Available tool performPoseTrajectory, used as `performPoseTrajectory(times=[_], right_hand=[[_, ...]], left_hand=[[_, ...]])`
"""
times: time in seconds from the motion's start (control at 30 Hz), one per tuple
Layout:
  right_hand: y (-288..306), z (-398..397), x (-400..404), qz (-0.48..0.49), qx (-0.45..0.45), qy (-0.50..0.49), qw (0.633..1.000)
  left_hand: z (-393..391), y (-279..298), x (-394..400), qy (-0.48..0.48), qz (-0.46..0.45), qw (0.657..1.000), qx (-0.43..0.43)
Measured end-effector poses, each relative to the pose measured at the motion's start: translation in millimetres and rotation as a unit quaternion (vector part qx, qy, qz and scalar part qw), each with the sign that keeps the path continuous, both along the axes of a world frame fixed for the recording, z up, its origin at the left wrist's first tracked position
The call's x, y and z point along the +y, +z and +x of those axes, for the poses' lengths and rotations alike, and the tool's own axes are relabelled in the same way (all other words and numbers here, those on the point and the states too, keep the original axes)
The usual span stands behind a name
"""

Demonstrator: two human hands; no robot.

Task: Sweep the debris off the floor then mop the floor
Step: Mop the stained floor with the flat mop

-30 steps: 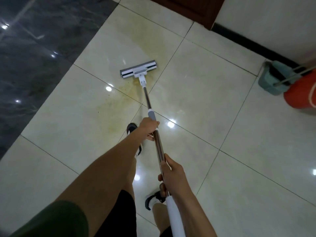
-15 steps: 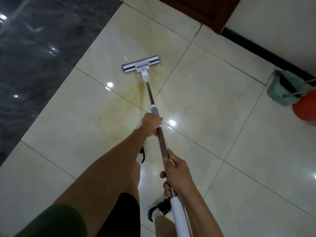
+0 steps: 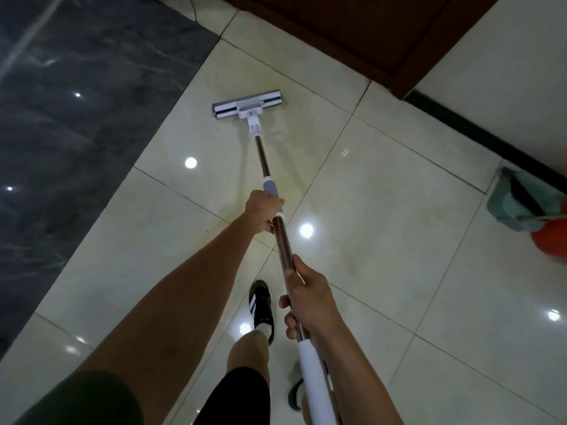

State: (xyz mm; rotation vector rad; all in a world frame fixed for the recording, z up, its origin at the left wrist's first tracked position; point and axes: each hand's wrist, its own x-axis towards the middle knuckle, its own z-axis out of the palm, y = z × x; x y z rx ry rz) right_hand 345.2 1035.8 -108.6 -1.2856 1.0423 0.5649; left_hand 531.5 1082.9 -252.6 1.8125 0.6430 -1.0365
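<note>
Both hands wrapped round the mop (image 3: 267,167) pole: left hand (image 3: 264,213) grips just below the grey collar, right hand (image 3: 310,299) lower, above the white sleeve. Mop head flat on the cream tile floor (image 3: 383,191), over a yellowish smear, near the brown door (image 3: 352,29). Teal dustpan (image 3: 515,207) and orange bucket (image 3: 550,240) at right edge.

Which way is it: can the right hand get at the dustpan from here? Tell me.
Probably not. The right hand grips the mop pole, and the dustpan sits far off to the right by the wall; bare floor lies between, so a step over is needed.
</note>
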Motion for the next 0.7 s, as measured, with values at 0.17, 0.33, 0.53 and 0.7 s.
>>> performPoseTrajectory(times=[0.17, 0.33, 0.53, 0.7], right_hand=[[-2, 66, -21, 0.002, 0.011, -0.001, 1.000], [-8, 119, -57, 0.015, 0.010, 0.007, 1.000], [-16, 177, -129, -0.006, -0.019, 0.084, 0.996], [-30, 228, -186, -0.065, -0.021, 0.163, 0.984]], left_hand=[[68, 4, -18, 0.012, -0.007, 1.000, 0.008], [118, 1, -48, 0.032, -0.003, 0.999, 0.015], [171, -6, -100, 0.080, 0.002, 0.997, 0.009], [215, -14, -143, 0.126, -0.025, 0.992, 0.015]])
